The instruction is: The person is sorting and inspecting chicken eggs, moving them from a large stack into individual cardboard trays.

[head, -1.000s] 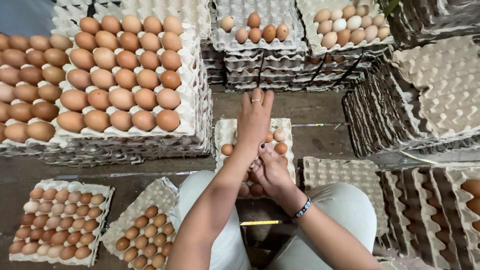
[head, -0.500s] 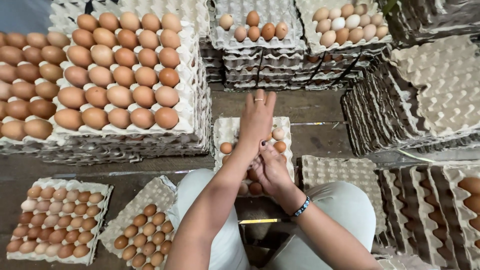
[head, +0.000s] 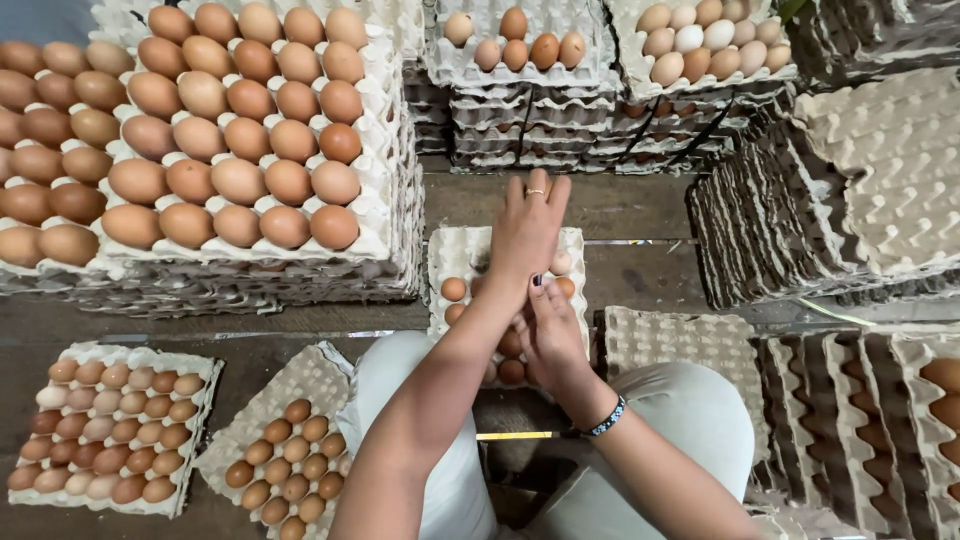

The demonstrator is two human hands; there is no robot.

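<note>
Eggs (head: 455, 289) lie in the tray (head: 448, 250) before my knees; my left hand (head: 527, 235) hovers flat and empty, right hand (head: 550, 335) open, touching its wrist. Sorting seems paused; next, reaching needs gentle placement.

The left hand (head: 527, 235) and right hand (head: 552, 335) cover the middle of the egg tray (head: 450, 252) between the knees, so its egg count cannot be told (nor whether either palm holds an egg). Both forearms leave at the bottom edge. The brown-egg stack (head: 40, 150) is cut off at left.
</note>
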